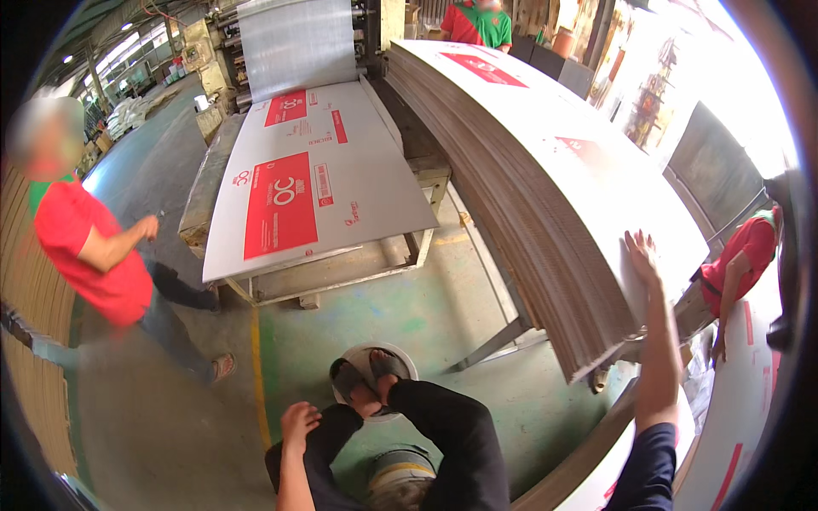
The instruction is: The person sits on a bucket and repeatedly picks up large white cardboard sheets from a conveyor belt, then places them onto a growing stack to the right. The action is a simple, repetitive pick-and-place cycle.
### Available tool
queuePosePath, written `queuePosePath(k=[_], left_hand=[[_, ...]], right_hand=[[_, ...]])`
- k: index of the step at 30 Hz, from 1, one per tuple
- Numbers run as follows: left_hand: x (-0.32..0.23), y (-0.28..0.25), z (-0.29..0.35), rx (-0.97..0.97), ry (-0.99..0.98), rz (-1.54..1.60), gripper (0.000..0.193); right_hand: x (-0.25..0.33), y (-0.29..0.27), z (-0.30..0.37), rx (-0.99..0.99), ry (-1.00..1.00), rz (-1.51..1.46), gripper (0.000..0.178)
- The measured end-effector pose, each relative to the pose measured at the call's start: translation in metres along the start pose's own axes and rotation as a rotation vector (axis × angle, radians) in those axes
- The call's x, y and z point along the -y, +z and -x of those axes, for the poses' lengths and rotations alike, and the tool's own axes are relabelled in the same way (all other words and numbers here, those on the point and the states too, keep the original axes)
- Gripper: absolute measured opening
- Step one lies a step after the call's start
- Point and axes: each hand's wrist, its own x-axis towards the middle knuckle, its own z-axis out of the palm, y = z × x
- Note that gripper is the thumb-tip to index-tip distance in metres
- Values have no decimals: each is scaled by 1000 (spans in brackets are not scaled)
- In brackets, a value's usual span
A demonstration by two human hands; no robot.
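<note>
Worn green floor (341, 319) below and left of the right hand (642, 254), yellow floor line (258, 366) farther left of it, dark grey panel (714, 162) beyond it to the right, glaring daylight (733, 51) past that, lit ceiling lamps (127, 26) far off left

Your head-worn fisheye looks down and forward; your knees (460, 422) sit close, panel stack (511, 187) runs from near right to far ahead.

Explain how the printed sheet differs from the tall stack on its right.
The printed sheet looks like one thin layer; the tall stack is many layers thick. The sheet's near end carries a large red panel; the stack's near top is plain white. The right hand touches the stack, not the sheet. Both show red print on white.
</note>
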Motion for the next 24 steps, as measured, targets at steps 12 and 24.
queuePosePath(k=[12, 24], left_hand=[[1, 142, 66, 439, 81, -149, 21], [-171, 303, 140, 939, 184, 15, 38]], right_hand=[[48, 11, 164, -255, -431, -38, 52], [130, -36, 327, -232, -1182, -435, 49]])
